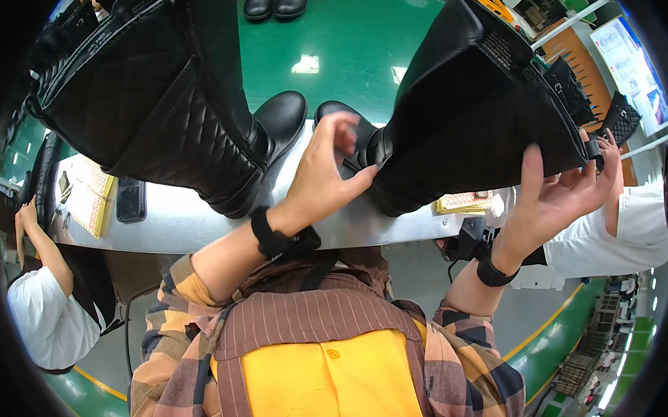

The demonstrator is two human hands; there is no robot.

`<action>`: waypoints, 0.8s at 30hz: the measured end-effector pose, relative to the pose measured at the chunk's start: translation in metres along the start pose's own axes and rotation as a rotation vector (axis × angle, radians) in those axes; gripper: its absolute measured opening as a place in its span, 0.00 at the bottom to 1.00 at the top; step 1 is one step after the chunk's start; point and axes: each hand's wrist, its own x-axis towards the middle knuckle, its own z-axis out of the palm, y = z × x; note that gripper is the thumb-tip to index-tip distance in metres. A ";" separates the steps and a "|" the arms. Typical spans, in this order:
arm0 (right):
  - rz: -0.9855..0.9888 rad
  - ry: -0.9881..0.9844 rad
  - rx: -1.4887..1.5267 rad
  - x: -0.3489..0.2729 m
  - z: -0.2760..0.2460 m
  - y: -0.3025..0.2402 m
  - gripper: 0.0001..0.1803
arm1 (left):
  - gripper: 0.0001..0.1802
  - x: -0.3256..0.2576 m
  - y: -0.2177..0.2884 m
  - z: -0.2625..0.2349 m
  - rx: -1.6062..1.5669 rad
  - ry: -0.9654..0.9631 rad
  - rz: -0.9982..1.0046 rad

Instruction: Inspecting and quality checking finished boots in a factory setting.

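Landmark: black boot [470, 108], tilted, over the bench [174, 218]. Left hand [322, 179] beside its ankle, open, thumb and fingers apart; contact unclear. Right hand [558, 198] at its shaft, fingers spread; cannot tell whether gripping. Quilted boot [175, 96] stands left of it; phone [131, 199] lies farther left.

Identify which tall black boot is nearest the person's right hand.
The tall boot on the right: the right hand is at its top; the tall boot on the left stands farther away.
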 end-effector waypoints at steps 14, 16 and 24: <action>0.869 -0.687 0.373 -0.163 0.014 0.053 0.22 | 0.11 -0.014 -0.064 0.026 -0.379 -0.675 -0.803; 0.768 -0.660 0.310 -0.158 0.017 0.050 0.21 | 0.15 -0.005 -0.047 0.017 -0.477 -0.739 -0.927; 0.673 -0.612 0.228 -0.144 0.023 0.028 0.21 | 0.16 0.058 0.118 -0.043 -0.793 -0.705 -0.459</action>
